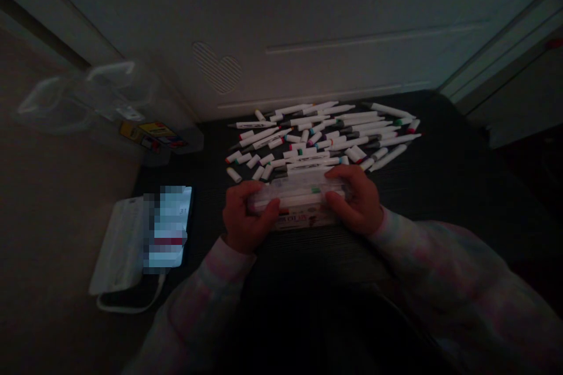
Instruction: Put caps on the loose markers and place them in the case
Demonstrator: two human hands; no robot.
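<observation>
Both hands grip a clear plastic marker case (pixel 301 199) with a few white markers inside, held over a dark mat (pixel 440 187). My left hand (pixel 244 217) wraps its left end, thumb on top. At the case's right end, my right hand (pixel 356 199) is closed around it. Just beyond the case lies a spread of several white markers (pixel 334 135) and loose caps (pixel 253 161) on the mat. The scene is very dim.
A lit phone (pixel 169 225) rests on a white case lid (pixel 121 252) at the left. A clear plastic box (pixel 109 105) with a coloured label sits further back left. A white wall panel (pixel 308 41) rises behind the markers.
</observation>
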